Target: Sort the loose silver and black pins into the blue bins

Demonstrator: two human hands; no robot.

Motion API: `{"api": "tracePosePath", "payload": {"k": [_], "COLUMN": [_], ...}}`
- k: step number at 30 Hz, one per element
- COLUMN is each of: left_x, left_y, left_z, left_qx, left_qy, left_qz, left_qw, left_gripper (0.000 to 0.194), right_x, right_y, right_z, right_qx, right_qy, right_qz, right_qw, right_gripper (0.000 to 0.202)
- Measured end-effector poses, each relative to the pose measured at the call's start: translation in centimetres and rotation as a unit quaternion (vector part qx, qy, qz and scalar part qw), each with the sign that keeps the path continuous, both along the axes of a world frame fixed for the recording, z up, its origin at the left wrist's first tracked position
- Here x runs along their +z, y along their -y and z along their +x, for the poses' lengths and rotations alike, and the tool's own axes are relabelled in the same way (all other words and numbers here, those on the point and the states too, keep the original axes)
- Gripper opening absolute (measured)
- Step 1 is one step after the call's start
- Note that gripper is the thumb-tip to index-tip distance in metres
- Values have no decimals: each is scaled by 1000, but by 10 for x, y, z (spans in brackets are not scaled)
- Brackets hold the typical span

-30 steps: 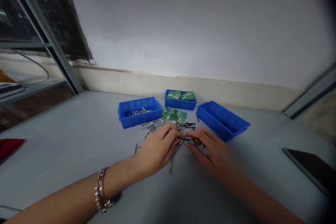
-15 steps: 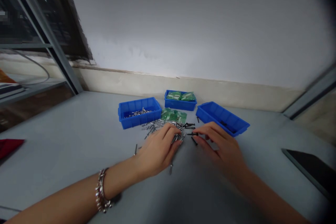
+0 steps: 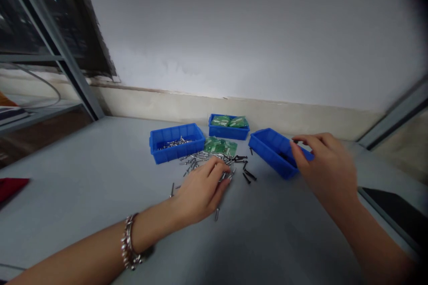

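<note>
My left hand (image 3: 202, 189) rests over a pile of silver screws (image 3: 197, 159), its fingers curled round some of them. Over the near right end of the right blue bin (image 3: 272, 153), my right hand (image 3: 329, 171) is raised with thumb and fingertips nearly together; what they pinch, if anything, is too small to make out. Dark pieces lie inside that bin. Several black screws (image 3: 249, 175) are on the table to the right of the silver pile. The left blue bin (image 3: 177, 144) holds silver screws.
Behind the pile lies a green packet (image 3: 220, 146). The back blue bin (image 3: 229, 132) holds more green packets. A dark flat object (image 3: 394, 213) is at the right, a red item (image 3: 11, 188) at the far left. The wall closes off the back.
My right hand has moved right and up, from the black screws to the right bin. My left hand has stayed in the silver pile.
</note>
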State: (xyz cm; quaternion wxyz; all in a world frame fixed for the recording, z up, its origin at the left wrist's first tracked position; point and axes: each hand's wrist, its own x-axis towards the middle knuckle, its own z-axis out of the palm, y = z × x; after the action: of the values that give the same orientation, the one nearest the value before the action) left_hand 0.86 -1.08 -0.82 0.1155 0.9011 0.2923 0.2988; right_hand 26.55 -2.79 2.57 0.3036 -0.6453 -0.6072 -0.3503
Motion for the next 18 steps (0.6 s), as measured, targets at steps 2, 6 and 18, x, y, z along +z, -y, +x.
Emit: {"api": "tracePosePath", "payload": {"k": [2,6,18], "left_x": [-1,-2,0], "left_y": [0,1,1], "left_z": [0,0,1], "left_qx": [1,-2,-10], "left_qy": [-1,-1,-6], "left_qz": [1,6,5], "left_qw": [1000,1000,1000], "left_gripper": [20,20,18], "right_x": [-3,-10,-11], "right_y": [-1,-4,-6], "right_z": [5,8,4], "right_qx": [-38,-87,-125], "right_qy": [-8,-53,-77], "right_qz": [-65,-210,-313], "right_qw": [997,972,938], "right_gripper": [19,15,20]}}
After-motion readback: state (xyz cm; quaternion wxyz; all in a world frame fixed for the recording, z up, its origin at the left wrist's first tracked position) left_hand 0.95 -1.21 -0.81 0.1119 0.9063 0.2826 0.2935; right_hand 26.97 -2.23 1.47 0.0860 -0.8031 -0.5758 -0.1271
